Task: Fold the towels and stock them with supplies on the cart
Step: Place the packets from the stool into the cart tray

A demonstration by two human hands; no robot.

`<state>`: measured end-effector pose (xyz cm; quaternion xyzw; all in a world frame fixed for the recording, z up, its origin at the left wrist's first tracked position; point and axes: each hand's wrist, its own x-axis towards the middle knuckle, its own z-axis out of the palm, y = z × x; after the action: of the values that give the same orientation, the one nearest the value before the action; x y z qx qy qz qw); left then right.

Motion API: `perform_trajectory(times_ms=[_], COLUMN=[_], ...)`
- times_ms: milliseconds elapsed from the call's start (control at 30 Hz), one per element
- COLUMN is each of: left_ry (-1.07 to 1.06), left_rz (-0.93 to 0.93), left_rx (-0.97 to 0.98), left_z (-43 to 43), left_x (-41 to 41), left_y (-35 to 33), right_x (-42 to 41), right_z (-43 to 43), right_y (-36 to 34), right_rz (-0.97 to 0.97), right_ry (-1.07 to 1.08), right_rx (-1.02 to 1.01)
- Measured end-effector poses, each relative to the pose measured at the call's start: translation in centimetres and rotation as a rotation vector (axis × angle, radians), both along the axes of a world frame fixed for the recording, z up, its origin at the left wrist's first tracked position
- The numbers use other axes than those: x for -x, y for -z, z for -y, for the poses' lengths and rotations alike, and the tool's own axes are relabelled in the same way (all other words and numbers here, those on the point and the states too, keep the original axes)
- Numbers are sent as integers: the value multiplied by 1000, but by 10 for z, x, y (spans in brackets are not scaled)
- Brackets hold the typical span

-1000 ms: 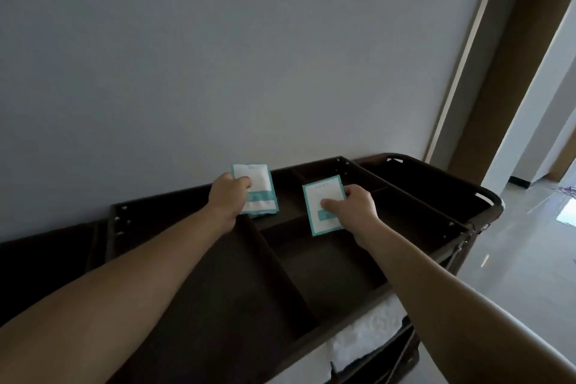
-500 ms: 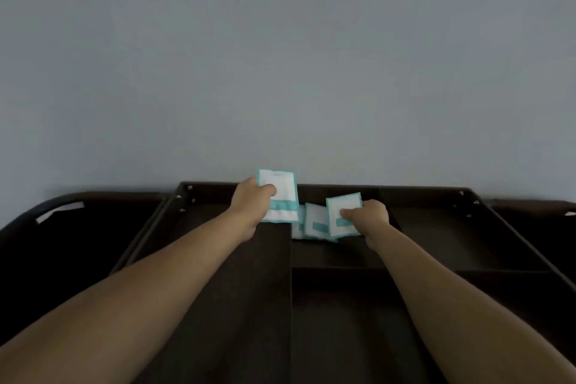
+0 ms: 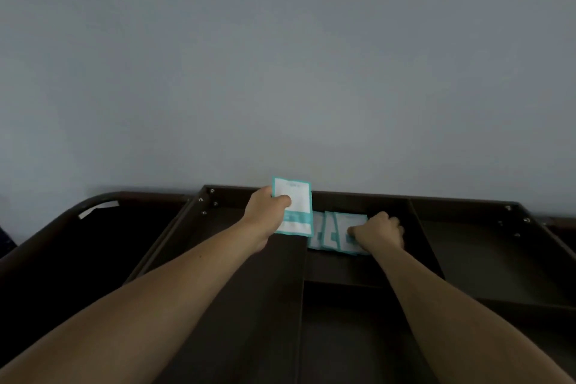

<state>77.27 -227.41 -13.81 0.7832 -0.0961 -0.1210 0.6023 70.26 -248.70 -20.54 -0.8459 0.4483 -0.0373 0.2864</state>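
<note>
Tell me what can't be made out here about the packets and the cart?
Head view:
Print on the held packets in the left hand: too small, blurred.
Count of laid packets: overlapping, partly under the right hand.
Lower shelves of the cart: hidden beneath its top.

Your right hand (image 3: 378, 232) and the packets (image 3: 327, 232) fill most of the far middle compartment (image 3: 358, 203); only its right end is free. A divider (image 3: 301, 305) walls its left.
</note>
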Motion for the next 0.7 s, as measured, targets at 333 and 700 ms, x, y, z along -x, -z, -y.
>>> perform_trajectory(times_ms=[333,700], left_ry=[40,187], left_rz=[35,-107], left_rx=[39,46], left_z=[32,50], left_x=[0,16], left_y=[-5,1], right_x=[14,30], right_z=[-36,3], right_y=[-64,-40], right_rz=[501,578], right_ry=[-295,-37], right_rx=[-438,-415])
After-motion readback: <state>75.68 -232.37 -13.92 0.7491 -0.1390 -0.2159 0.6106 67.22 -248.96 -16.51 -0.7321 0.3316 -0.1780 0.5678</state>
